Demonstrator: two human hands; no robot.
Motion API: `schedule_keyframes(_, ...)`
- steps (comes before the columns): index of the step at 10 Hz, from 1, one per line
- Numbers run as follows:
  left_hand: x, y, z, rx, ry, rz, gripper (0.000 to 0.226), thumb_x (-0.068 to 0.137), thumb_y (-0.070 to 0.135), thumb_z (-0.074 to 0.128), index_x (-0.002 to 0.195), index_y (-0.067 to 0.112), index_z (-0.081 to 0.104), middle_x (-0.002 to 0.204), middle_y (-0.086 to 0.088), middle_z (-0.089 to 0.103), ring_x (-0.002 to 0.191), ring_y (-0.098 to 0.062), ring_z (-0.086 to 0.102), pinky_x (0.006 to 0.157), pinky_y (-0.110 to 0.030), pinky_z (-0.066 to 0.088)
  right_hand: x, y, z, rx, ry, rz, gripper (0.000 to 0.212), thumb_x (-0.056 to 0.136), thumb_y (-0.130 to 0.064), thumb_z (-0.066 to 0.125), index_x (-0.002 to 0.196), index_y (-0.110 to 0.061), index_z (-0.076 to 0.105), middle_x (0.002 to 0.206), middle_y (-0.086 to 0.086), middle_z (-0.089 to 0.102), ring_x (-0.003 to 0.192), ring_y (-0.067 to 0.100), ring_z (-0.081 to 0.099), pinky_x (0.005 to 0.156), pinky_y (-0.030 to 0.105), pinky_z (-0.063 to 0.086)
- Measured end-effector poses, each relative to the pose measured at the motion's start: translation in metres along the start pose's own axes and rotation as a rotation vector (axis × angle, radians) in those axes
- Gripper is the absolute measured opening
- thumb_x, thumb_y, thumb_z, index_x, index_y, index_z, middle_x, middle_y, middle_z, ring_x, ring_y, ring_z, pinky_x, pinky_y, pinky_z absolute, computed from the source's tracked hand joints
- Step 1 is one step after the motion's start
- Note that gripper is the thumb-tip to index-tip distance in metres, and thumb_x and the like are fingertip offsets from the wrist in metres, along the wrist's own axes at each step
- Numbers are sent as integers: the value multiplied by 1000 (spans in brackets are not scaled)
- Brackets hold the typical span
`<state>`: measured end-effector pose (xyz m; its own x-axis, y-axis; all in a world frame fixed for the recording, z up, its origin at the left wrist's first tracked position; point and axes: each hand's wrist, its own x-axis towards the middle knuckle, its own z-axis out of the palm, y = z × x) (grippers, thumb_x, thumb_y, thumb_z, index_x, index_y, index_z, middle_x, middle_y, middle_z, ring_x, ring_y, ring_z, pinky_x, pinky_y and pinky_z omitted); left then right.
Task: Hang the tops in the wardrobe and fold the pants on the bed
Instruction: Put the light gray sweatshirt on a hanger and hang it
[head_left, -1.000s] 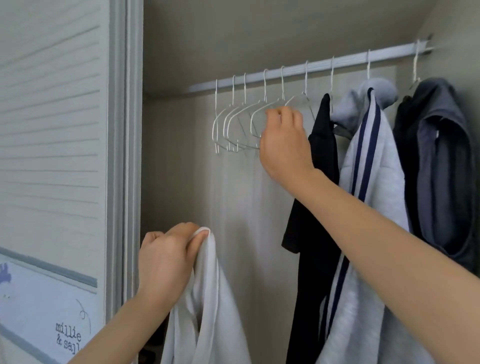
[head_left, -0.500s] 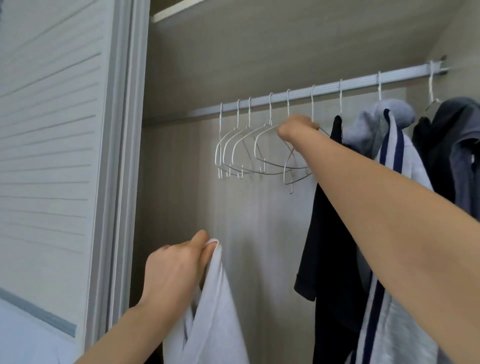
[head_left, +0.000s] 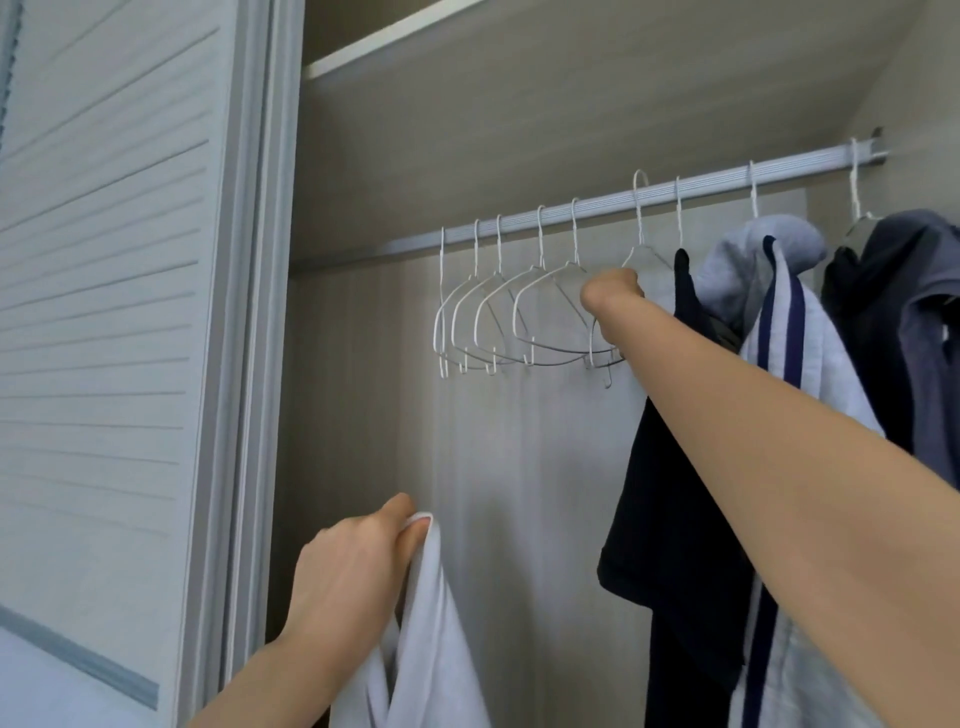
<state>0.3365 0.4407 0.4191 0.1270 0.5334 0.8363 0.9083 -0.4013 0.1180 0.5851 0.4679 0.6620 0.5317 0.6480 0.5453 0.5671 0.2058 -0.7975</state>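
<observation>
Lifted since the earlier frame, the wire hanger (head_left: 640, 244) now has its hook above the rail (head_left: 597, 205), gripped by the right hand (head_left: 613, 293), whose fingers curl round its shoulder. Low at the wardrobe opening, the left hand (head_left: 353, 566) pinches the white top (head_left: 431, 639) by its edge; the pale, soft cloth hangs limp in folds beneath the fist.

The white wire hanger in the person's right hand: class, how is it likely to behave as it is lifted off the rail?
The white wire hanger is thin wire, so probably light and slightly springy. It hangs close beside the empty hangers, so it may snag them. The right hand seems to grip it firmly, so slipping looks unlikely.
</observation>
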Motion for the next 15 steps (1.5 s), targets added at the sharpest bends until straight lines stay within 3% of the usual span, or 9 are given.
schedule_keyframes(1,3,-4,0,-124,-79,-27,31,100,49,37,77,29,45,62,7,54,59,-10,51,51,-25,31,-8,-10,-5,232,109,-41,51,97,-12,39,65,-24,2,89,13,26,82,22,32,84,34,26)
schedule_keyframes(3,-4,-10,2,-392,-180,-108,36,96,37,57,63,24,49,52,7,48,49,-9,44,49,-21,31,-65,-18,-17,330,149,-120,22,100,-19,27,79,-14,25,71,0,24,58,15,26,53,28,26)
schedule_keyframes(5,-18,-11,-8,-794,-345,-338,40,95,27,61,62,14,42,60,-1,31,59,-16,29,58,-29,27,-148,16,-30,145,120,-440,13,97,-16,31,86,-10,35,82,8,49,66,15,38,53,31,30)
schedule_keyframes(7,-33,-1,-12,-1012,-485,-487,30,94,28,63,80,1,62,79,-9,48,74,-24,43,71,-34,37,-224,41,-50,240,-17,-409,16,99,-23,40,93,-8,40,78,4,44,56,8,34,42,12,30)
schedule_keyframes(8,-34,-1,-16,-987,-441,-422,36,92,30,66,67,7,53,71,-9,43,68,-25,38,66,-34,34,-261,60,-55,245,-96,-373,16,100,-33,39,99,-18,45,84,-1,45,61,5,38,48,8,34)
schedule_keyframes(10,-30,-8,-1,-645,-381,-251,45,92,39,64,84,-5,69,83,-23,66,75,-33,57,78,-42,50,-324,98,-75,322,-252,-215,15,100,-39,35,97,-41,49,91,7,49,91,28,53,72,42,60)
schedule_keyframes(11,-34,-15,13,-402,-404,-139,45,94,44,58,84,1,67,78,-18,66,72,-35,62,73,-42,52,-348,130,-90,340,-239,-105,21,100,-41,34,95,-49,54,101,-13,55,98,12,59,76,40,59)
schedule_keyframes(13,-58,-20,41,77,-393,55,35,99,49,44,78,22,54,78,-2,63,71,-25,58,62,-31,46,-375,180,-119,592,-461,164,24,100,-41,40,101,-34,62,93,6,68,88,26,72,67,42,55)
schedule_keyframes(15,-77,-29,63,112,-459,-45,30,99,45,46,85,22,60,86,-7,64,78,-32,57,63,-31,38,-373,198,-138,590,-794,437,26,95,-38,44,102,-21,62,57,10,40,48,25,50,65,55,53)
